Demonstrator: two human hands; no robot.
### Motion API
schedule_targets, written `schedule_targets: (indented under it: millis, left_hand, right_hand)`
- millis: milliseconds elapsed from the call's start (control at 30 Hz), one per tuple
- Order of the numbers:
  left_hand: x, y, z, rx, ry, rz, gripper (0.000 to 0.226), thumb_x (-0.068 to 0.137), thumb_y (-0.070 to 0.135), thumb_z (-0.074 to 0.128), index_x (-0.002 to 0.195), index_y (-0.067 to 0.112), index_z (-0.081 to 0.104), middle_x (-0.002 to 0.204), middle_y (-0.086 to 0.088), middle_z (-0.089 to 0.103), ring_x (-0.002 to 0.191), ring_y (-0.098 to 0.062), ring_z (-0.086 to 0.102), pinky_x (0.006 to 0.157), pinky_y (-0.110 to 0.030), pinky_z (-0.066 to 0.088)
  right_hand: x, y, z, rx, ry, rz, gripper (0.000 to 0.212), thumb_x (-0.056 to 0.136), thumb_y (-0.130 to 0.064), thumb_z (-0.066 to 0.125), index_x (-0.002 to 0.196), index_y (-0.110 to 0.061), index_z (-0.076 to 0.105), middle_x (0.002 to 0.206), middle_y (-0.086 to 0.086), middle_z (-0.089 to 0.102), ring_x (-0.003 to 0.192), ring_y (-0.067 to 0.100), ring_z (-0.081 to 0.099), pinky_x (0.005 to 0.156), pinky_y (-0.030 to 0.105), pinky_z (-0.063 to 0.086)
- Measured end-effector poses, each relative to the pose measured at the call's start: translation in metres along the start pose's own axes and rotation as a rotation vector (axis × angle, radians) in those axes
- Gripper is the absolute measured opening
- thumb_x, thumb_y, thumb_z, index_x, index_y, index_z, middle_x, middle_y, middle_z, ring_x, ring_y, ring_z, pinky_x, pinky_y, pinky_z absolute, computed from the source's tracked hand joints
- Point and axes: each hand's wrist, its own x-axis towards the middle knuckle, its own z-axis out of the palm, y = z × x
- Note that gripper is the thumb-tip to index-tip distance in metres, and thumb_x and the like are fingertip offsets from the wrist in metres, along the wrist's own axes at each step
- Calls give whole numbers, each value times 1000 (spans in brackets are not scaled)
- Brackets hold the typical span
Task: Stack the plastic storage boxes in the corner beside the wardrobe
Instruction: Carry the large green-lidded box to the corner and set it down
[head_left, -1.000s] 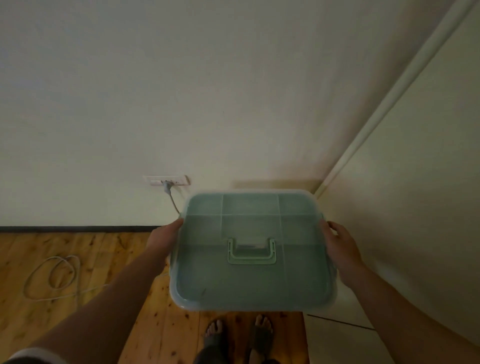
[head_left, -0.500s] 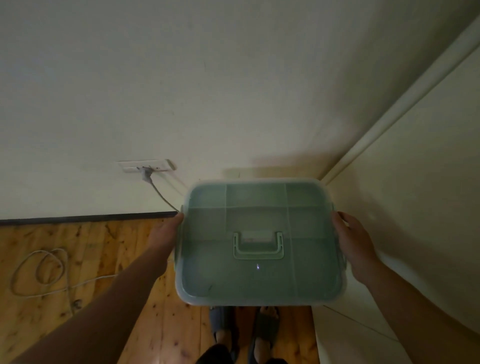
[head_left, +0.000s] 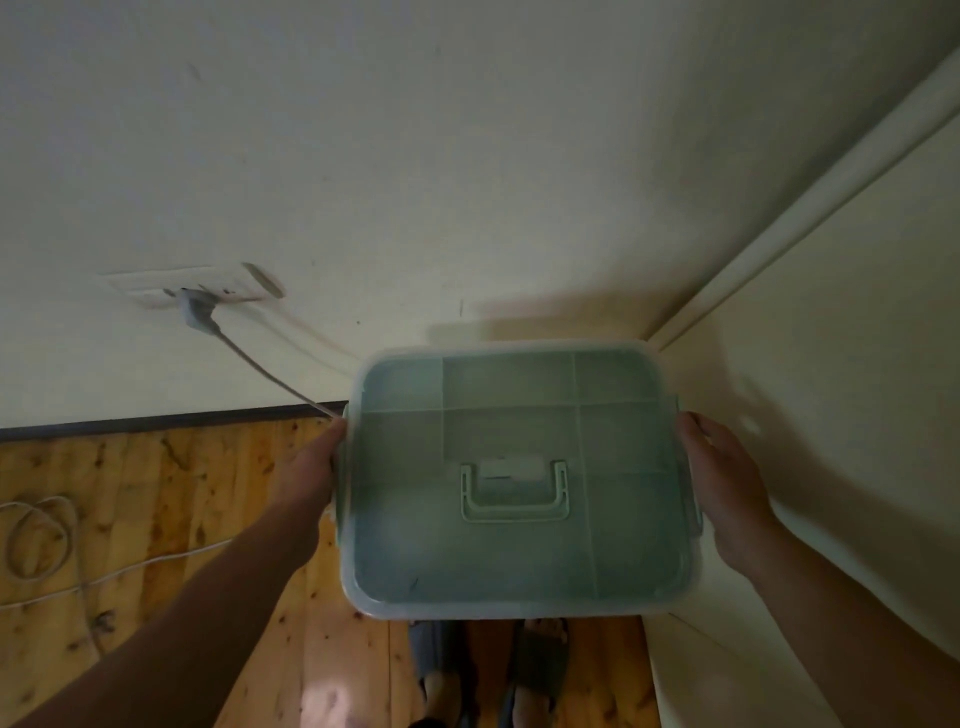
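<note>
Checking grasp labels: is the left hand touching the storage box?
Touching. The head view shows the left hand against the left edge of the storage box, thumb on the rim, with no gap visible; its fingers are hidden.

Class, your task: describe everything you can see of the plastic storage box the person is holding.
The storage box is squarish with rounded corners, translucent plastic tinted pale green, seen from above. Its lid is on, ribbed into panels, with a light green handle lying flat at the middle. It is held roughly level above the wooden floor beside the wardrobe; the left hand grips its left side, the right hand its right side.
</note>
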Motion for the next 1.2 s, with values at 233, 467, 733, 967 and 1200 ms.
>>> schedule_targets:
  millis: [233,467,733,967,1200]
  left_hand:
    - [38,-27,22,27,-38,17,43,90,53,52,106,17,68,109,-8,68,105,-27,60,99,-49,44]
    - [80,-49,46,45,-53,4,47,90,51,54,112,11,67,112,-12,66,107,-30,59,100,-50,44]
    - [126,-79,70,89,-65,-15,44,92,50,50,108,13,68,108,-10,68,105,-29,61,99,-51,45]
    - [163,-100,80,132,-97,-10,46,93,51,48,111,13,66,110,-11,67,105,-28,61,98,-51,46]
    - [197,-122,89,127,-82,-24,45,91,52,52,111,14,66,109,-9,68,103,-28,63,95,-48,48]
  right_hand:
    - [41,34,20,-31,-39,-25,48,90,-60,46,125,-29,60,117,-8,62,95,3,57,64,25,41]
    - [80,73,41,-32,-69,5,54,88,-61,49,131,-28,56,125,-3,61,111,18,58,95,45,47]
    - [119,112,65,-28,-37,10,52,91,-54,51,135,-26,53,126,-3,60,106,15,57,74,30,42]
    - [148,138,86,-32,-57,10,50,90,-52,53,133,-26,55,121,-5,62,95,5,58,66,24,41]
    - [175,158,109,-77,-113,14,61,85,-59,53,135,-25,52,124,1,61,106,20,60,73,31,47]
